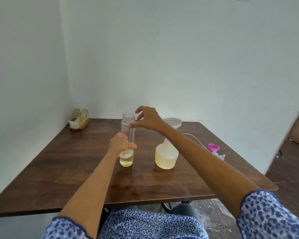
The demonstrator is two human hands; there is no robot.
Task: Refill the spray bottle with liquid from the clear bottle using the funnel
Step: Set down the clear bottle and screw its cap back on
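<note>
Glass-looking clear bottle [127, 140], nearly empty, probably light and slippery; left hand [120, 145] gripping low, right hand [148, 120] hovering spread near rim.

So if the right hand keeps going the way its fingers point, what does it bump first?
Probably the clear bottle: the right hand reaches left toward its open neck, thumb already close beside it, though depth is hard to judge.

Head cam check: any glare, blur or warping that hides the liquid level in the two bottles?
Head view: wide-angle warp bends the dark wooden table edges; soft glare by the frosted spray bottle with white funnel; right hand slightly blurred; left hand partly covers the clear glass bottle, yellowish liquid visible low.
</note>
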